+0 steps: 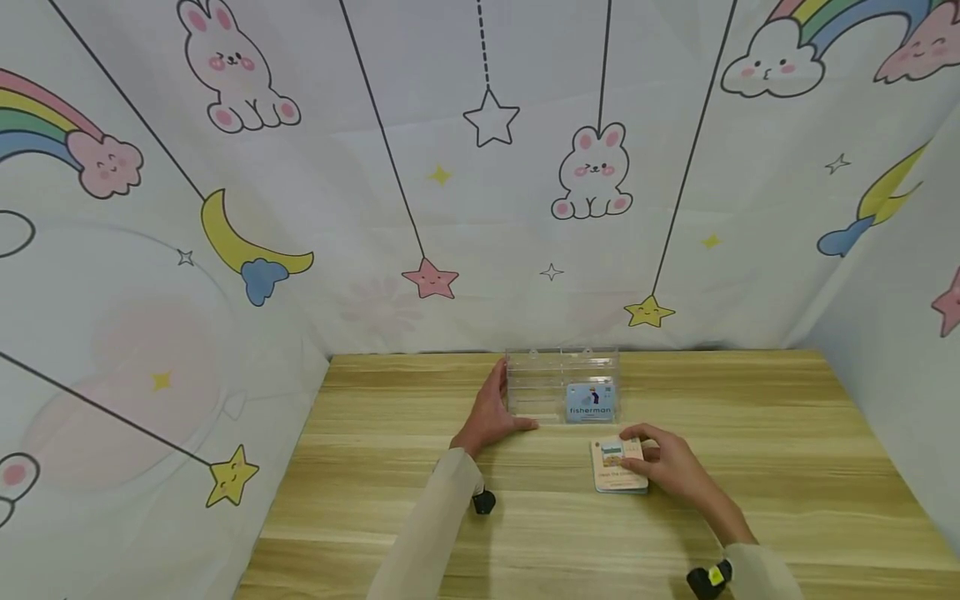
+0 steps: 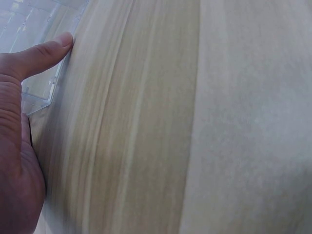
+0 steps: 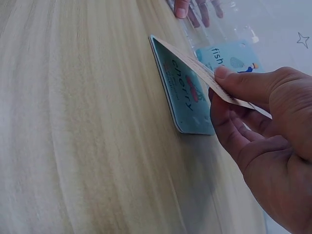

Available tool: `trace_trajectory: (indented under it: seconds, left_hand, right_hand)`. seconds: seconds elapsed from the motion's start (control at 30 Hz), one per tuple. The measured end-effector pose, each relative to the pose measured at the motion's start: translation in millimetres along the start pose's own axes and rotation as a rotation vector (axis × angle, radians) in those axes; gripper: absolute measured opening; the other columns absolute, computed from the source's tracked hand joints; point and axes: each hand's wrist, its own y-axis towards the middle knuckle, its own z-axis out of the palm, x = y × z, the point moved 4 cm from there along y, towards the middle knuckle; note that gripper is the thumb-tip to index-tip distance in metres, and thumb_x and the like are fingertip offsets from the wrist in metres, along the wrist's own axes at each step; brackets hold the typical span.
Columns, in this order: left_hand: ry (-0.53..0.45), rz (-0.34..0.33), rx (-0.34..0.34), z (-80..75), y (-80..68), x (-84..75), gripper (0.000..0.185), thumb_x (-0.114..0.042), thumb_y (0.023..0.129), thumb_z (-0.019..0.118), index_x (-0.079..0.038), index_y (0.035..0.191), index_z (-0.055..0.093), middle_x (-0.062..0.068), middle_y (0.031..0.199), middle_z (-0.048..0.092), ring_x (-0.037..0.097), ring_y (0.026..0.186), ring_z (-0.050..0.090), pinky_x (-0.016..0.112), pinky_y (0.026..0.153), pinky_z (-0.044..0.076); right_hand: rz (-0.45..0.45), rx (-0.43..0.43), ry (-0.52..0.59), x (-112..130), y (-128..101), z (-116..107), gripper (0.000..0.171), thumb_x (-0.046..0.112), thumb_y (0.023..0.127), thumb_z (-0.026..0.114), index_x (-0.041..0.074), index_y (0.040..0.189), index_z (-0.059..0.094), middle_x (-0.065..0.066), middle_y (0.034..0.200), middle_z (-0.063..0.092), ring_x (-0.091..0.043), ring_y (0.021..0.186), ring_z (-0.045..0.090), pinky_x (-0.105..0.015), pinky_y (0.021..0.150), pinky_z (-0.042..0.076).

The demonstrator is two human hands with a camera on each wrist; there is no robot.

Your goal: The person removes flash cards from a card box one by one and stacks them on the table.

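A clear plastic card holder (image 1: 536, 387) stands at the back of the table, with a blue card reading "fisherman" (image 1: 591, 403) in its lower right compartment. My left hand (image 1: 491, 417) holds the holder's left end, thumb stretched along the front edge and fingers at the side. In front of the holder, my right hand (image 1: 663, 461) pinches a cream picture card (image 1: 609, 477) between thumb and fingers. The right wrist view shows this card tilted up from a small stack, with a light blue "cherry" card (image 3: 183, 92) on top of the stack below it.
The wood-grain table (image 1: 390, 500) spreads out around both arms. A white curtain (image 1: 480, 217) printed with rabbits, stars and moons hangs right behind the holder and along both sides. A small black camera (image 1: 708, 577) sits on the right wrist.
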Motion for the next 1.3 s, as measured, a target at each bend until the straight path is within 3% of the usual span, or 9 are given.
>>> trace_trajectory:
  seconds: [0.17,0.37,0.67,0.93,1.3]
  left_hand:
    - [0.0,0.003,-0.001,0.6,-0.1,0.5,0.136,-0.028,0.068,0.101,-0.019,0.168,0.01,0.004,0.17,0.023,0.018,0.153,0.029,0.027,0.121,0.03]
    - [-0.005,0.015,0.0,0.6,0.8,-0.4,0.135,-0.027,0.068,0.101,-0.018,0.168,0.009,0.006,0.17,0.022,0.021,0.154,0.029,0.03,0.122,0.031]
    - [0.0,0.016,-0.004,-0.2,0.7,-1.6,0.135,-0.025,0.068,0.101,-0.016,0.168,0.01,0.007,0.17,0.022,0.022,0.154,0.028,0.031,0.122,0.031]
    - [0.009,0.003,-0.001,0.4,3.3,-1.3,0.135,-0.026,0.068,0.101,-0.016,0.167,0.009,0.007,0.171,0.022,0.022,0.154,0.028,0.03,0.123,0.03]
    - [-0.001,0.01,-0.005,0.8,1.4,-3.9,0.135,-0.022,0.069,0.101,-0.014,0.167,0.009,0.009,0.171,0.021,0.023,0.154,0.027,0.031,0.123,0.029]
  right_hand:
    - [0.028,0.004,-0.001,-1.5,0.1,1.6,0.037,0.004,0.092,0.078,-0.003,0.125,0.064,-0.024,0.122,0.065,-0.026,0.092,0.074,-0.028,0.065,0.061]
    - [-0.009,-0.007,-0.121,0.1,0.3,0.4,0.038,0.009,0.091,0.08,-0.001,0.125,0.066,-0.01,0.1,0.071,-0.016,0.079,0.067,-0.026,0.061,0.055]
    - [-0.102,-0.057,-0.236,-1.6,1.4,-0.8,0.037,0.011,0.088,0.084,0.002,0.121,0.07,-0.001,0.086,0.058,-0.01,0.068,0.047,-0.025,0.056,0.042]
    - [-0.153,-0.09,-0.308,0.2,1.3,0.2,0.033,0.01,0.086,0.086,0.002,0.115,0.072,-0.003,0.096,0.056,-0.013,0.074,0.045,-0.026,0.061,0.037]
    - [-0.181,-0.085,-0.316,-8.3,2.9,1.9,0.032,0.011,0.088,0.085,0.004,0.116,0.073,-0.004,0.107,0.06,-0.013,0.077,0.046,-0.026,0.063,0.038]
